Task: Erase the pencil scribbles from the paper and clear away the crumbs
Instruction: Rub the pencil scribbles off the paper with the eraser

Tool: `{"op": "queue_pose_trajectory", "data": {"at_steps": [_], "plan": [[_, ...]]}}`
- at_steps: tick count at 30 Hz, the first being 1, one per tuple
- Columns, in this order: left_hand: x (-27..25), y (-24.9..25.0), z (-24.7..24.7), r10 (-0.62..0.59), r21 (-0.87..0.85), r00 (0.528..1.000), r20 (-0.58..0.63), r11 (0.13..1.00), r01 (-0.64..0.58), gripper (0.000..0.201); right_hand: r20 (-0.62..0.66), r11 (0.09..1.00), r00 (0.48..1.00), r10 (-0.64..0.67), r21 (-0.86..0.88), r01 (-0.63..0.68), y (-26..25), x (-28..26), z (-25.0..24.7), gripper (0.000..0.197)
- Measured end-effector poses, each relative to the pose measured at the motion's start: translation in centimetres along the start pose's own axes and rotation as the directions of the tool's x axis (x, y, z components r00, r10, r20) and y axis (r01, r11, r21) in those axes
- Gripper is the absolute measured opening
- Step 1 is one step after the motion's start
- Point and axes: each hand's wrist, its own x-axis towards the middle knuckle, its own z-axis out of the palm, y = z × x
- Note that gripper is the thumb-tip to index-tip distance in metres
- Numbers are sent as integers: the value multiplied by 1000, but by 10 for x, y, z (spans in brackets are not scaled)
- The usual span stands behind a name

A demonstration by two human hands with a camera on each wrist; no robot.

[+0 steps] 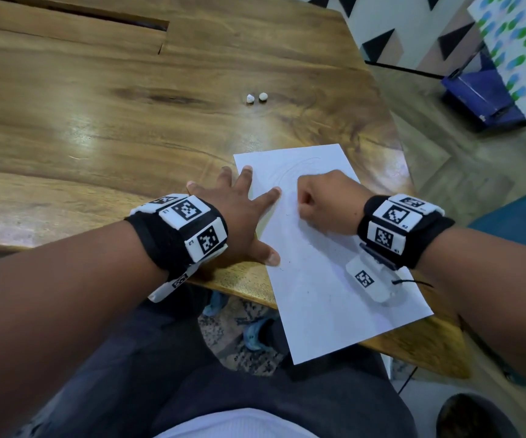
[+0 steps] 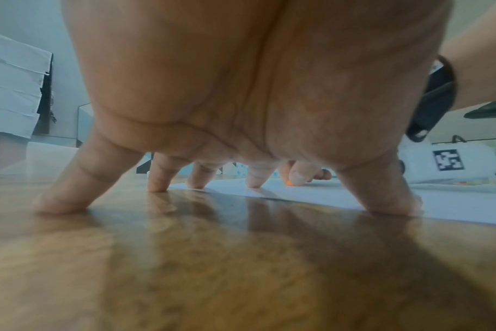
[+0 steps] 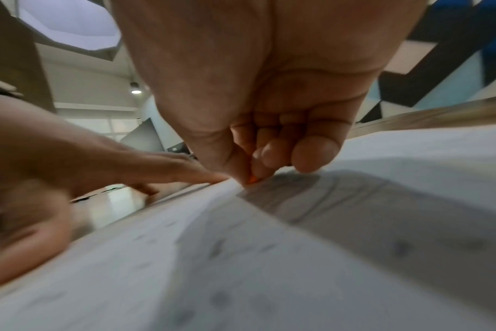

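Erasing looks to be under way: the right hand (image 1: 325, 200), at frame centre, is clenched on a small orange eraser (image 3: 252, 179) pressed to the paper (image 1: 318, 279), while the left hand (image 1: 239, 210) lies flat-fingered, pinning the sheet's left edge to the surface (image 1: 97, 121). Faint scribbles (image 1: 296, 167) remain above; next, rubbing there, then sweeping crumbs. No containers show.
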Motion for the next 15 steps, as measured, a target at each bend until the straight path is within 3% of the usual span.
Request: {"op": "queue_pose_trajectory", "data": {"at_steps": [5,11,15], "plan": [[-1,0,-1,4,-1,1000,-3,1000,-4,125,-40,994,994,104,-28,-105,6,8,-5,6],[1,2,-5,1,0,1000,26,1000,-1,126,0,998,999,-46,43,46,-14,-10,8,10],[-1,2,-5,6,-2,1000,22,1000,-6,121,-18,996,996,88,5,-88,8,-3,-2,8]]}}
